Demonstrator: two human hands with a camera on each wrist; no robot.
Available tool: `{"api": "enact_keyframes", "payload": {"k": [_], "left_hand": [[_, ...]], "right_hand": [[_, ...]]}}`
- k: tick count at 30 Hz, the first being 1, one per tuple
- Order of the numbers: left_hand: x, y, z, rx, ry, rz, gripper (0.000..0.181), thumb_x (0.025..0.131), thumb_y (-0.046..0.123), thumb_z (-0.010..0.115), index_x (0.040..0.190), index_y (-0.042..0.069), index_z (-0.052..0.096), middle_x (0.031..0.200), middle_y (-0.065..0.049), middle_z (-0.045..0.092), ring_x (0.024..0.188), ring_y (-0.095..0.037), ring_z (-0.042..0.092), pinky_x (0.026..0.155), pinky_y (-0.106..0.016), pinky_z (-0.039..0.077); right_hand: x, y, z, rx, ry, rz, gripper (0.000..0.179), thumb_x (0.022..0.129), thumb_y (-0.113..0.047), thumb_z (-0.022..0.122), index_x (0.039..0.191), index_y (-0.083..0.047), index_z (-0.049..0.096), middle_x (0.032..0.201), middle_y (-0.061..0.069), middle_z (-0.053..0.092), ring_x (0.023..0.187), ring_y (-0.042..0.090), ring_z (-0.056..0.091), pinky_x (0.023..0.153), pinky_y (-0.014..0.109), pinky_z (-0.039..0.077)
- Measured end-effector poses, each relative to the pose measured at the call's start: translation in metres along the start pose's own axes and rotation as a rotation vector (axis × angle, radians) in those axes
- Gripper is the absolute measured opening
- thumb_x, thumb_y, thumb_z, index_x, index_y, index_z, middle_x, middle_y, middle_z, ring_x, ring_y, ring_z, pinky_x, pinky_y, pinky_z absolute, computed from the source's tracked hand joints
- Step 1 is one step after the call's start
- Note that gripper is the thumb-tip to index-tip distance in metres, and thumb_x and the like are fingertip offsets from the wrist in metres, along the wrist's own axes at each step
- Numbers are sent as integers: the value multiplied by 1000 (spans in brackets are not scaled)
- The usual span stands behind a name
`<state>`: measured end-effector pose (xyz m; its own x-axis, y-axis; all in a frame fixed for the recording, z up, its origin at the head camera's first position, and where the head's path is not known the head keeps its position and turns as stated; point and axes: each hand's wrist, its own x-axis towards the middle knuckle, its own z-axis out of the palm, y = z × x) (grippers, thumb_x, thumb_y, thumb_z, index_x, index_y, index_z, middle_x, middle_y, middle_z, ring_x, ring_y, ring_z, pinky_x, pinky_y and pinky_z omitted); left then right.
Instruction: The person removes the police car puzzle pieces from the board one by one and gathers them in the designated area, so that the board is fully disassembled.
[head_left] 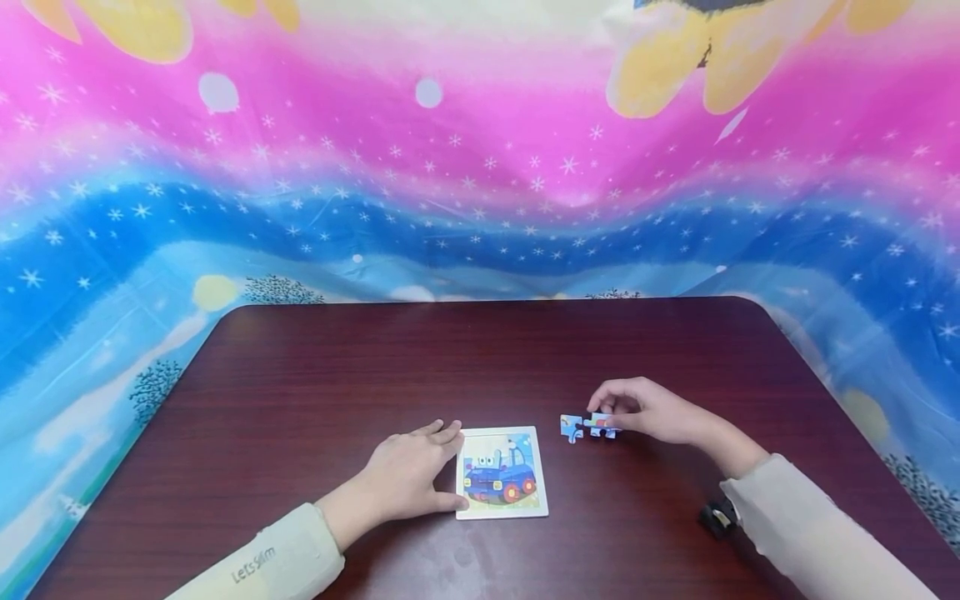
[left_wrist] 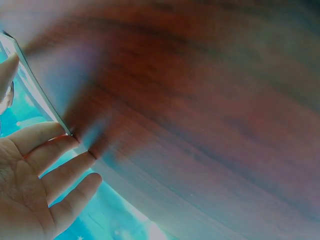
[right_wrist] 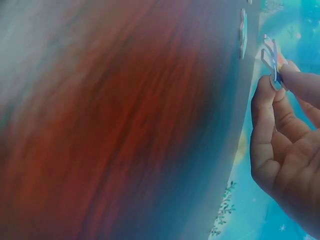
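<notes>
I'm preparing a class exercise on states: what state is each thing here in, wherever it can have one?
Left hand, fingers extended, touching the puzzle board's left edge
Right hand, pinching the held piece
Puzzle board, flat, partly filled
Held piece, tilted, not fitted
Loose piece, lying outside the puzzle board
Patterned cloth, hanging, creased
Black object, partly hidden; state unclear

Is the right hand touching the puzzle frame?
No, the right hand pinches a puzzle piece off to the right, apart from the puzzle frame.
</notes>
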<state>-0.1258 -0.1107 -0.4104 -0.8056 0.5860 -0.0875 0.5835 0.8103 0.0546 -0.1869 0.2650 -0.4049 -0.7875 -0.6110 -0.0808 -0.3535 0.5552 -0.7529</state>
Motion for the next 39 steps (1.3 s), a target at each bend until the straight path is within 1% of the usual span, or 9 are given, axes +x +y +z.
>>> {"api": "enact_keyframes", "payload": {"k": [5,7,15,21,27,32,39], "left_hand": [[0,1,-1,-4,0,1,85,76,67,71,138,10,60,148,-4,54,135,-25,54,94,-45,55],[-1,1,-1,-9,0,1,85,76,67,72,138,10,60,148,-4,54,135,-24,54,94,-46,55],[-1,2,-2,-16,-1,-1,84,77,66,72,138,10,60,148,-4,54,135,-24,54,94,-46,55],[-1,2,-2,-7,0,3,84,76,67,72,138,10,60,148,-5,54,135,-24,54,94,-46,55],[0,1,-1,1,-3,1,85,76,68,71,138,10,60,148,-4,54,135,-25,54,95,-46,55],[0,2,-2,-7,-6,-4,85,76,67,71,138,10,60,148,-4,54,136,-25,54,94,-47,55],[0,1,-2,6,0,3,84,76,67,71,138,10,60,147,-4,55,135,-24,55,94,-45,56]], "right_hand": [[-3,3,-2,0,-8,4,21,91,3,63,111,-4,66,88,4,61,68,9,50,62,23,46],[-4,4,-2,5,-15,4,20,92,3,63,111,-4,66,88,5,61,67,10,51,62,23,46],[-2,8,-1,-22,-35,4,18,92,1,64,109,-6,67,87,3,60,71,10,55,66,24,50],[-2,9,-5,-46,-21,27,19,93,2,63,110,-5,66,88,3,63,75,10,58,68,24,51],[-2,7,-7,-63,-9,44,17,93,-1,65,110,-4,65,89,3,64,74,9,57,67,23,50],[7,-1,-3,-73,-22,14,17,92,-3,67,109,-5,66,87,2,64,72,9,58,66,24,51],[32,-20,12,-80,-68,-39,17,93,-3,66,109,-6,66,90,2,63,74,9,58,66,25,52]]}}
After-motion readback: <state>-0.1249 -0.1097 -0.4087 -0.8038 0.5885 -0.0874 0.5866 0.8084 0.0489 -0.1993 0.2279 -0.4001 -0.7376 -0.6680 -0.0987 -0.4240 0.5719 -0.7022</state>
